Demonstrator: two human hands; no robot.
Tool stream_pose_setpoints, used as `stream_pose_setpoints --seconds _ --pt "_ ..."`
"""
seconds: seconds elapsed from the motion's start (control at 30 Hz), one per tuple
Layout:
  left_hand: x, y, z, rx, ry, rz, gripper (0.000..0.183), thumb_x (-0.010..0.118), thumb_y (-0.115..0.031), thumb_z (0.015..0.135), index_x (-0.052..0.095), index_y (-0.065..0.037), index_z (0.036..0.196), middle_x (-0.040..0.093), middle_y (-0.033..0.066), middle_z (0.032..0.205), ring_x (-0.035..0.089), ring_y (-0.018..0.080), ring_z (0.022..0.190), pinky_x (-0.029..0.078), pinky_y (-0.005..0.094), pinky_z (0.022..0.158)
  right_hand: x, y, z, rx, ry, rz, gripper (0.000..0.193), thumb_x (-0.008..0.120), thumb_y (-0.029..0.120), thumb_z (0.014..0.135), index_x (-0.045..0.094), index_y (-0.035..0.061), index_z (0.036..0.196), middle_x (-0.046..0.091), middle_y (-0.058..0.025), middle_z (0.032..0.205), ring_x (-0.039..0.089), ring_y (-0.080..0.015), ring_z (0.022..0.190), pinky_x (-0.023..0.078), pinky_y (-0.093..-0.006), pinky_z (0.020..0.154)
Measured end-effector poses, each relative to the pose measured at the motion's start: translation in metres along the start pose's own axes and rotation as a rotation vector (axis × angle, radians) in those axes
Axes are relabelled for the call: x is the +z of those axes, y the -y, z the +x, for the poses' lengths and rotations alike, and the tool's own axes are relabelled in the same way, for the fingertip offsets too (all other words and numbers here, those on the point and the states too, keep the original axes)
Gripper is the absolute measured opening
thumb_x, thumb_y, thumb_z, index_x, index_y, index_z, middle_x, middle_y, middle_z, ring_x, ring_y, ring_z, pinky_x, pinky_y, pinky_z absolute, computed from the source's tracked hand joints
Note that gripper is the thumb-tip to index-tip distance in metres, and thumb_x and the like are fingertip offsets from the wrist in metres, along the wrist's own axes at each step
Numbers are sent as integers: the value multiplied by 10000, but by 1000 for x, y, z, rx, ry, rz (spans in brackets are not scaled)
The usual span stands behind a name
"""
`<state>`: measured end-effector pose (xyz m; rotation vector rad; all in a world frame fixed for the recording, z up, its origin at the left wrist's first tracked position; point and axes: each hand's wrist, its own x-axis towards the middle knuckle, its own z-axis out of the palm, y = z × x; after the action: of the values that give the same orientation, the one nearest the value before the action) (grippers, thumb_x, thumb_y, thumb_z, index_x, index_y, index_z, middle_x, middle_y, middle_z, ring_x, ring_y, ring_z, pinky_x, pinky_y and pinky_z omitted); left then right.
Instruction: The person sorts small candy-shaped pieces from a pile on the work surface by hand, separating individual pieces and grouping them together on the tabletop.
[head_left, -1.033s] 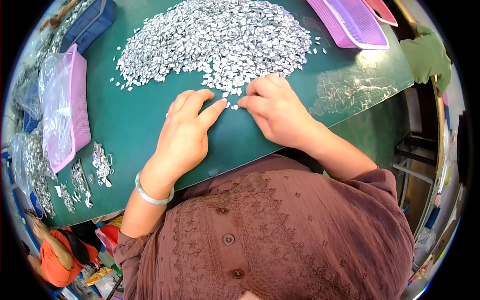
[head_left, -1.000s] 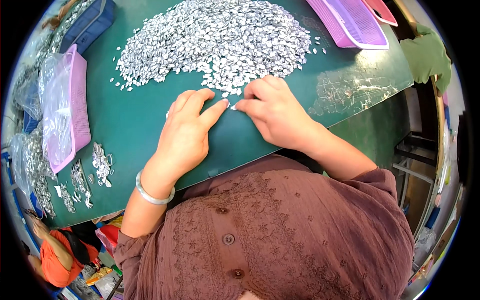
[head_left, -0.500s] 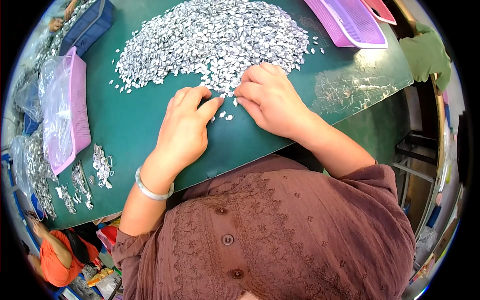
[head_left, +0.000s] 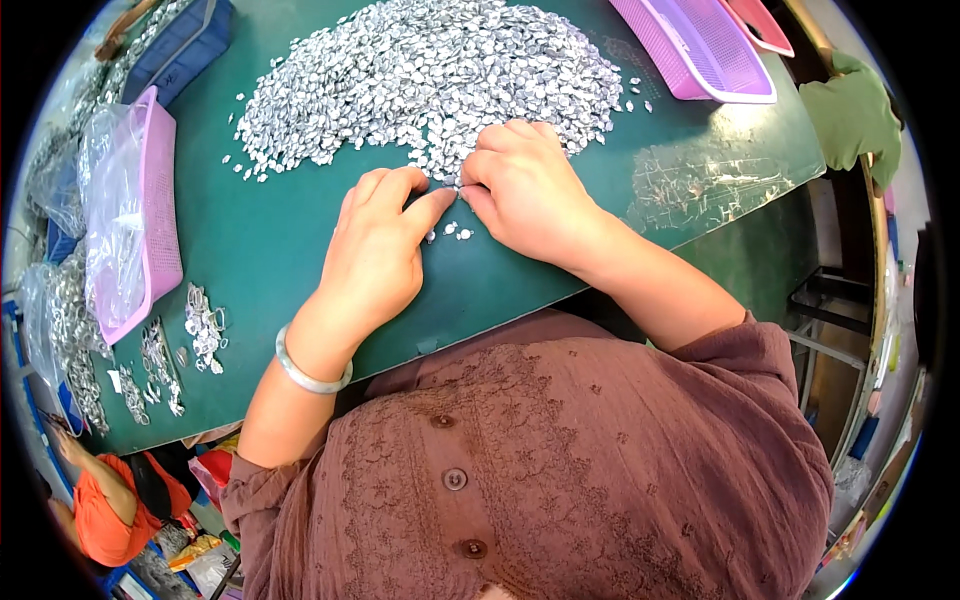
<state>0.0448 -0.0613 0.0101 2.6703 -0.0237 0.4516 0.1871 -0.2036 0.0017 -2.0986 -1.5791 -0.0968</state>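
Note:
A wide pile of small silver metal pieces [head_left: 430,85] covers the far middle of the green table. At its near edge my left hand [head_left: 372,240] and my right hand [head_left: 525,195] meet, fingertips almost touching. My left thumb and index finger are closed at a tiny silver piece that shows between the two hands. The right hand's thumb and forefinger pinch at the same spot, their tips partly covering what they hold. A few loose silver pieces [head_left: 458,232] lie on the table just below the fingertips. A pale bangle [head_left: 305,370] circles my left wrist.
To the left stands a pink basket [head_left: 160,220] with clear plastic bags, behind it a blue bin [head_left: 180,50]. Silver chain-like bunches [head_left: 205,330] lie near the left edge. A purple basket [head_left: 700,50] stands far right. People in orange [head_left: 110,510] and green [head_left: 855,110] are nearby.
My right hand has moved slightly left and my left hand slightly right, so the fingertips came together. The silver piece by my right thumb has been brought to the left fingertips.

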Motion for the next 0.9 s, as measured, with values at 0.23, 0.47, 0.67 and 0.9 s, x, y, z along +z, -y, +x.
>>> stream_pose_setpoints --seconds 0.23,0.47,0.67,0.9 --pt "-6 2 -6 -9 29 -25 396 509 112 725 718 -35 1027 609 130 1064 561 325 999 463 402 914 -2 -5 0 -121 65 148 56 679 128 797 693 82 769 597 -68 831 573 -283 884 427 -417 783" --pt "-9 3 -12 -22 -7 -55 396 493 119 708 713 -30 1002 610 130 1046 565 325 988 468 401 906 -10 -14 0 -94 -6 182 97 675 17 803 712 54 884 614 -54 870 572 -283 856 453 -399 776" --pt "-10 4 -12 12 8 -44 396 495 124 712 704 -8 1020 610 129 1036 565 321 971 476 395 888 -3 -12 -4 -154 -16 155 120 637 64 780 728 87 854 585 -63 840 570 -284 880 444 -409 780" --pt "-11 2 -11 -8 3 -62 406 496 129 709 713 -13 1023 607 132 1037 566 319 968 480 393 878 -7 -16 -6 -109 -46 180 72 646 79 804 714 88 826 582 -64 837 568 -284 870 440 -410 782"
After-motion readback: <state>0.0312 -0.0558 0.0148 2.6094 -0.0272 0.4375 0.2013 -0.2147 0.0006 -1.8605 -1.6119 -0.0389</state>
